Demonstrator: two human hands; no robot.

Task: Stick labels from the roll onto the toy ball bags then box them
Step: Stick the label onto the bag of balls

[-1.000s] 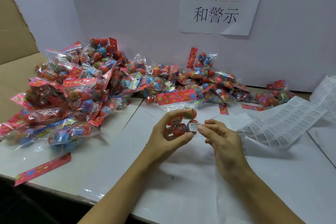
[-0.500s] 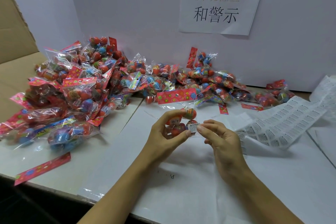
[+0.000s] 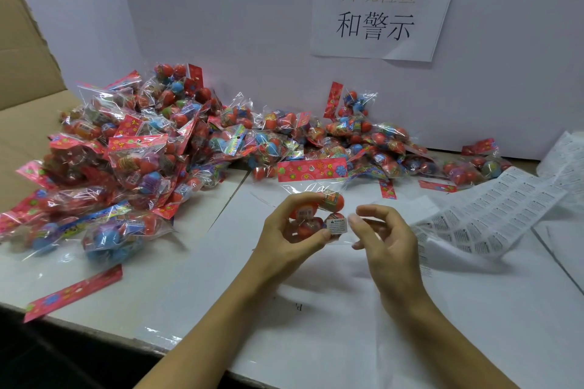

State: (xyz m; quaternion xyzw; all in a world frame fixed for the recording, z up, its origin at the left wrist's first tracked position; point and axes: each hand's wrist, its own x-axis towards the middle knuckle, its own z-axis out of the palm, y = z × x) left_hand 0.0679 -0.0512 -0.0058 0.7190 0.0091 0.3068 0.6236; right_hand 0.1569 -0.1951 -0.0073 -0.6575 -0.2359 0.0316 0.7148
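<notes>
Left hand [image 3: 286,230] grips a toy ball bag [image 3: 313,199] w/ curled fingers, held above the table [image 3: 347,309] so its face shows; warning label [image 3: 337,226] sits on it. Right hand [image 3: 384,240] is just beside, loosely curled, holding nothing, prob. done pressing. Label sheet [image 3: 493,208] lies at right, within reach.

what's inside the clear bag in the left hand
The bag in the left hand holds red toy balls, with a white warning label stuck on its front. Fingers cover part of it, so the count is unclear.

left hand [image 3: 289,230] grips labelled bag [image 3: 311,199] | right hand [image 3: 384,237] apart, empty
</notes>
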